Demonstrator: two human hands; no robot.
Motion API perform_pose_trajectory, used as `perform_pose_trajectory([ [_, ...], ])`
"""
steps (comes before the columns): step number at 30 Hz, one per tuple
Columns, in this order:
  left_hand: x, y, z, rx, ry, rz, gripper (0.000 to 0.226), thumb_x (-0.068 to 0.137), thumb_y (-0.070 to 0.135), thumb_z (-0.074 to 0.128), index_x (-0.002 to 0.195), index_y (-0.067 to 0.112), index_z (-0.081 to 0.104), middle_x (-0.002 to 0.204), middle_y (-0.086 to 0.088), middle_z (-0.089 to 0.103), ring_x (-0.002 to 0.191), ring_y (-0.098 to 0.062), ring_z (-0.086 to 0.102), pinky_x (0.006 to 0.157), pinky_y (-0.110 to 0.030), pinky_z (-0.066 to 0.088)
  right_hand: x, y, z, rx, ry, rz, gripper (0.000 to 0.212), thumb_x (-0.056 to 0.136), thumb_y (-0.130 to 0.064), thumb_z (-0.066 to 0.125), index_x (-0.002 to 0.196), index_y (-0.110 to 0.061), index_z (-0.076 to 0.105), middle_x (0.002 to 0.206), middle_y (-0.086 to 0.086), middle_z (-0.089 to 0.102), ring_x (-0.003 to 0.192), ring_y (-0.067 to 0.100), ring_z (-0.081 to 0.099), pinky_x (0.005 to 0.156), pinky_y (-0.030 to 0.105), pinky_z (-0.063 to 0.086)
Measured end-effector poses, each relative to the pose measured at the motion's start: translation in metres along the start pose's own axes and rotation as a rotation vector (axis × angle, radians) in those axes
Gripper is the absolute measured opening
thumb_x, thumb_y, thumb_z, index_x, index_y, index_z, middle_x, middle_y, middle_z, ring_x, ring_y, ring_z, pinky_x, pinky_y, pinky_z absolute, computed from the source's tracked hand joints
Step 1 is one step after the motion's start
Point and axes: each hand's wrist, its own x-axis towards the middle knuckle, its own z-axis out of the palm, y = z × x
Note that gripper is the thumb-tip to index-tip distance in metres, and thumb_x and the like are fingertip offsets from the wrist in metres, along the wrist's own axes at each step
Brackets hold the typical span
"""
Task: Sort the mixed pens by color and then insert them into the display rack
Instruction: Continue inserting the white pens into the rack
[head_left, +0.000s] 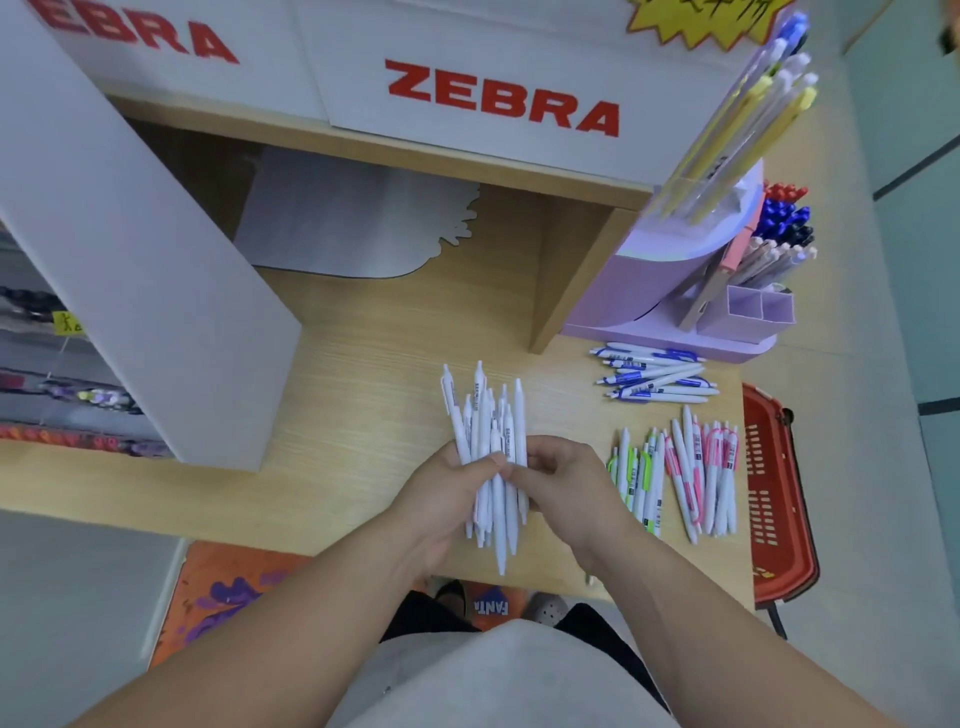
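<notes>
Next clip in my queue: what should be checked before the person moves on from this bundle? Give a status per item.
1. Grip: left hand and right hand both hold the white pen bundle: ok.
2. One colour only in the bundle: cannot tell, fingers hide some clips.
3. The blue pile, green pile and pink pile lie as separate groups on the table: ok.
4. The lavender rack has open front compartments: ok.
5. Bundle pens face one way: cannot tell.
</notes>
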Motion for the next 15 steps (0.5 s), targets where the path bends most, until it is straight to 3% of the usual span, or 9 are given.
perform_pose_trajectory([
  [2,-0.016,0.012,0.010,-0.054,-0.102,0.040,0.029,0.099,0.015,0.059,0.128,0.016,0.062,0.112,-0.016,0.073,0.106,-0.034,0.070,0.098,-0.052,0.053,-0.017,-0.015,-0.013,-0.007,-0.005,-0.047,0.016,0.092,-0.015,0.068,0.103,-0.023,0.076,0.094,-0.004,0.077,0.092,0.015,0.073,0.087,0.038,0.058],
  [5,-0.036,0.023,0.027,0.057,-0.173,0.141,0.030,0.101,0.018,0.056,0.130,0.028,0.059,0.113,-0.005,0.074,0.105,-0.024,0.071,0.087,-0.042,0.058,-0.039,-0.030,-0.033,-0.041,0.001,-0.111,0.016,0.093,-0.017,0.067,0.104,-0.024,0.077,0.095,-0.004,0.077,0.092,0.014,0.072,0.087,0.038,0.058],
  [8,-0.049,0.027,0.044,0.165,-0.160,0.210,0.029,0.102,0.025,0.055,0.129,0.036,0.057,0.114,0.003,0.074,0.105,-0.019,0.071,0.098,-0.049,0.054,-0.053,-0.037,-0.049,-0.037,-0.009,-0.155,0.014,0.095,-0.020,0.066,0.102,-0.025,0.077,0.093,-0.004,0.077,0.089,0.012,0.071,0.079,0.027,0.055],
  [11,-0.062,0.027,0.057,0.214,-0.138,0.255,0.028,0.102,0.030,0.055,0.128,0.040,0.057,0.114,0.001,0.073,0.105,-0.022,0.071,0.098,-0.054,0.052,-0.061,-0.041,-0.062,-0.031,-0.052,-0.184,0.015,0.096,-0.018,0.064,0.102,-0.023,0.077,0.092,-0.005,0.077,0.085,0.010,0.071,0.071,0.019,0.048],
  [15,-0.087,0.020,0.063,0.163,-0.107,0.289,0.034,0.101,0.031,0.057,0.132,0.044,0.055,0.114,-0.002,0.073,0.095,-0.021,0.072,0.080,-0.042,0.057,-0.064,-0.044,-0.074,-0.082,-0.174,-0.207,0.014,0.095,-0.022,0.065,0.095,-0.024,0.079,0.089,-0.003,0.077,0.086,0.013,0.072,0.079,0.032,0.055],
])
